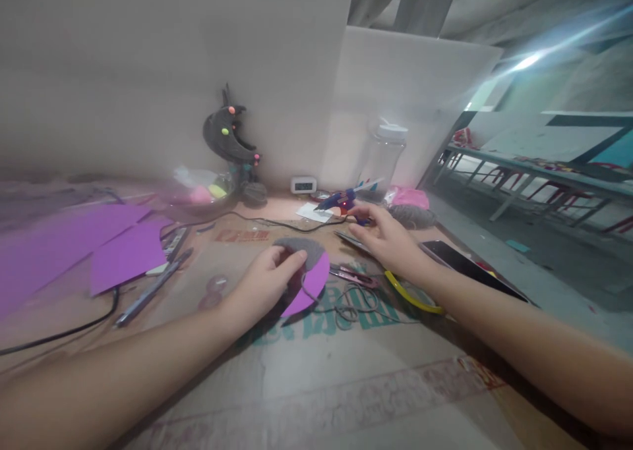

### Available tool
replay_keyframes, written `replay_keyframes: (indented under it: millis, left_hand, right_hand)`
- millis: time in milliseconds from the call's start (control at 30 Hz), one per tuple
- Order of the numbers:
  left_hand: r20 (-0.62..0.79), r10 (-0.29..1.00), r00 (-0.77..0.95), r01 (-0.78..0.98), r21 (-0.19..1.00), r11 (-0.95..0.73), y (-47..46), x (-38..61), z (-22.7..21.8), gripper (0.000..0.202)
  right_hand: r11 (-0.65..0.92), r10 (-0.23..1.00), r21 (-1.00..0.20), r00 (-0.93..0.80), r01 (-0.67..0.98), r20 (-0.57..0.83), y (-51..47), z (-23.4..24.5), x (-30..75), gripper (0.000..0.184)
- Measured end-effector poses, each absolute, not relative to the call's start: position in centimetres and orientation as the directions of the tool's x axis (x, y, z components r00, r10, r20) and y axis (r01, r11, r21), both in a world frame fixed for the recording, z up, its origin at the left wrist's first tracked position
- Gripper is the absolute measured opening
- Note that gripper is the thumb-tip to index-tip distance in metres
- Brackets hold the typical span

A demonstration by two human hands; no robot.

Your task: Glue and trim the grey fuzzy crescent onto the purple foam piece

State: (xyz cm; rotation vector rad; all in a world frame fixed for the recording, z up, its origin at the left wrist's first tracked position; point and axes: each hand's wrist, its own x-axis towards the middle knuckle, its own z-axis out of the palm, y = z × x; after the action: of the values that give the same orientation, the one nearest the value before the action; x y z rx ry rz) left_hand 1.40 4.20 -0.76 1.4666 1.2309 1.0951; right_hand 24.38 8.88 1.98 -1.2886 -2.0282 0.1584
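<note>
My left hand [270,275] pinches a round purple paper disc [312,288], its upper part covered with grey yarn. A loose strand of grey yarn [349,313] trails from the disc into tangled loops on the cardboard. My right hand [388,239] is at the blue glue gun [339,201], thumb and index finger apart beside its handle. A small red light glows on the gun, whose nozzle points left above a white paper piece [314,212]. Below the right hand lie yellow-handled scissors [410,295] and a pinkish cutter or snips [353,275].
Purple sheets [126,249] and a pen-like tool [153,288] lie left. Behind are a dark crescent ornament [225,137], a small digital clock [303,185] and a clear bottle [383,153]. To the right are a grey yarn ball [413,217] and a phone [472,270]. A black cable [277,225] crosses the table.
</note>
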Motion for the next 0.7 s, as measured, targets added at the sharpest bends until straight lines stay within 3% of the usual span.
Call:
replay_keyframes:
  millis: [100,200,300,367,433,533,700]
  left_hand:
    - [0.108,0.991,0.078,0.140,0.983,-0.118,4.4,1.3,-1.1,0.028]
    - [0.136,0.990,0.036,0.127,0.982,-0.140,4.2,1.4,-0.7,0.026]
    - [0.154,0.988,0.002,0.142,0.978,-0.152,3.9,1.5,-0.1,0.023]
    - [0.166,0.986,-0.005,0.146,0.976,-0.164,3.9,1.5,0.1,0.022]
    - [0.179,0.984,-0.001,0.159,0.971,-0.177,4.0,1.5,0.0,0.022]
    - [0.180,0.983,0.020,0.174,0.968,-0.181,4.2,1.4,-0.3,0.022]
    - [0.140,0.988,0.063,0.149,0.978,-0.148,4.5,1.2,-0.9,0.023]
  right_hand:
    - [0.494,0.867,-0.634,-0.277,0.595,0.415,4.6,1.5,22.7,0.017]
    - [0.273,0.935,-0.838,-0.336,0.473,0.115,2.4,1.0,21.3,0.020]
    - [0.031,0.891,-0.895,-0.418,0.444,-0.177,1.9,1.0,20.4,0.033]
    - [0.024,0.859,-0.879,-0.460,0.476,-0.226,1.9,1.1,20.3,0.036]
    - [0.166,0.871,-0.824,-0.472,0.542,-0.134,2.0,1.1,20.6,0.026]
    - [0.434,0.878,-0.664,-0.450,0.609,0.161,2.3,0.9,21.2,0.012]
    - [0.683,0.723,-0.427,-0.469,0.593,0.507,3.2,0.2,22.2,0.009]
